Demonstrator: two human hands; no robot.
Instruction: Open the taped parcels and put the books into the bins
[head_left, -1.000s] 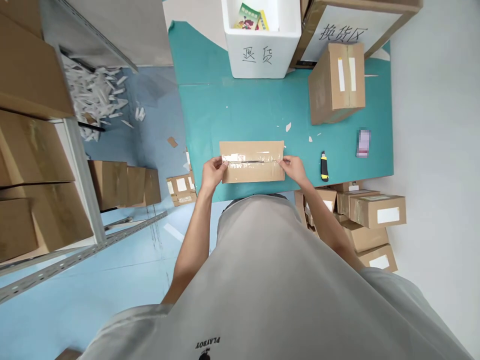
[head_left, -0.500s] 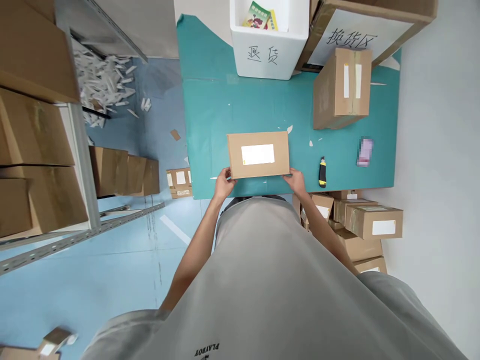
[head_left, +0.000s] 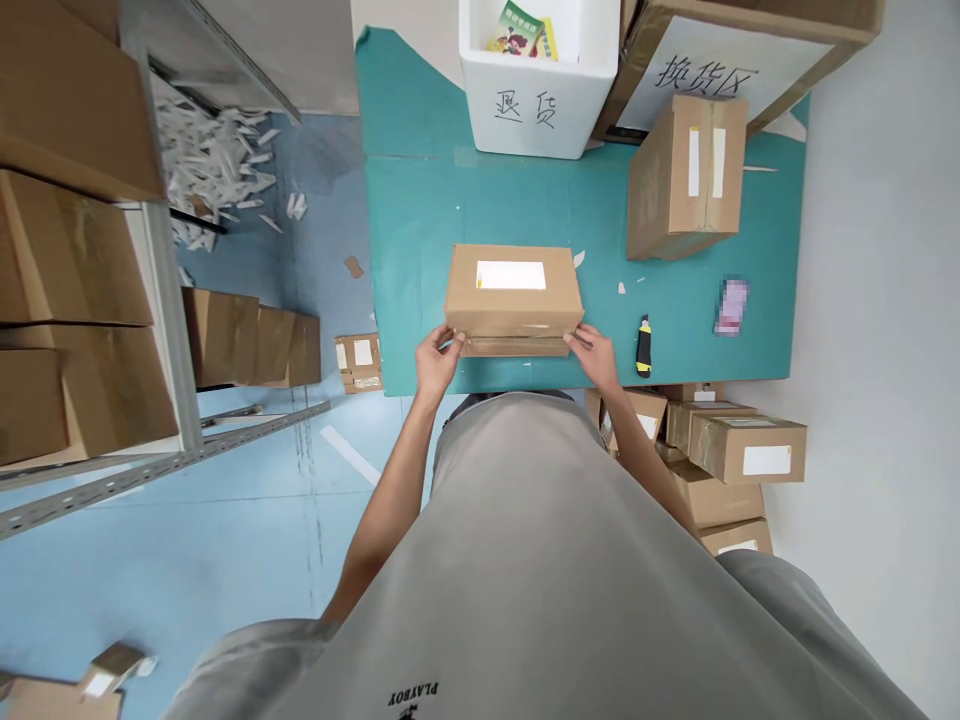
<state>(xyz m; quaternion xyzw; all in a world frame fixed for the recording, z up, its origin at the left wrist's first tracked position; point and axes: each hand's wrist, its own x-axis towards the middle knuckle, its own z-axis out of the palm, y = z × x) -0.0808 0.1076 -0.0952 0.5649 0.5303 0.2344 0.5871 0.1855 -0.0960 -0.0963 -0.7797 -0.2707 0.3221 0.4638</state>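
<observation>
A brown cardboard box with a white label on its top sits on the green-covered table before me. Its near side shows, with a dark seam running across and a narrow cardboard strip below that. My left hand pinches the box's near left corner between thumb and fingers. At the near right corner, my right hand grips it in the same way. I cannot see inside the box. To the right of my right hand lies a black and yellow utility knife.
A white bin with booklets, a large labelled carton and a taped box stand at the back. A blurred pink item lies right. Stacked boxes are beside the table; a shelf with cartons is left.
The box's near side has come up into view, with its top tilted back and the label higher. Both hands have risen slightly with the near corners.
</observation>
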